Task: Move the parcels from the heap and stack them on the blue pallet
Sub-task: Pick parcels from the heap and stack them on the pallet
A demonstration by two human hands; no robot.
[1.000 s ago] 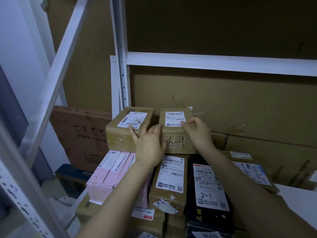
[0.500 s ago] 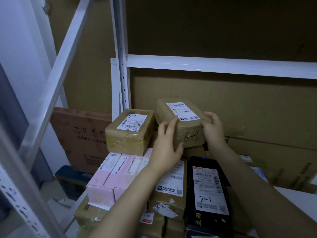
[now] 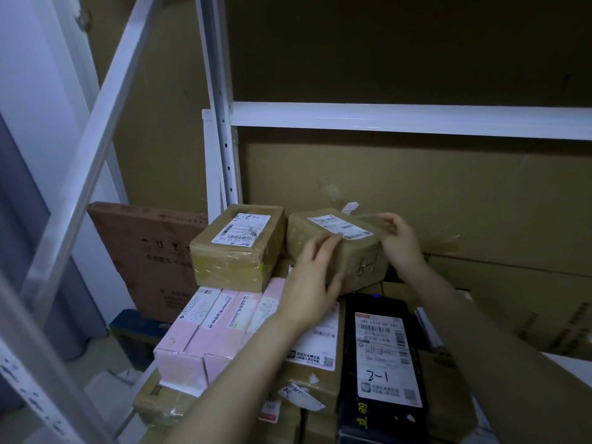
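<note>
While both hands clamp it from opposite sides, the brown taped parcel [image 3: 360, 251] sits between them at the top of the stack, skewed and tipped with its white label facing up. The left hand [image 3: 315, 280] grips the near left side, its fingers laid up over the top edge and its thumb hooked round the lower front. The right hand [image 3: 400, 238] holds the far right end, its fingers curled over the upper edge. Whether the parcel's underside touches the boxes beneath cannot be told, as the left hand hides it.

Just to the left of the left hand's fingers stands a second brown parcel [image 3: 237, 248], level and close beside the held one, though contact cannot be made out. Under it, and left of the left wrist, lies a row of pink boxes [image 3: 208, 328]. Below the left wrist is a brown box with a white label [image 3: 320, 347]. Between the two forearms lies a black parcel [image 3: 381, 357] marked "2-1".

Beyond the grip rises a white shelf frame [image 3: 410, 118] with cardboard sheets behind it. Well to the left leans a reddish carton [image 3: 150, 251], and below that shows a dark blue corner [image 3: 131, 322].
</note>
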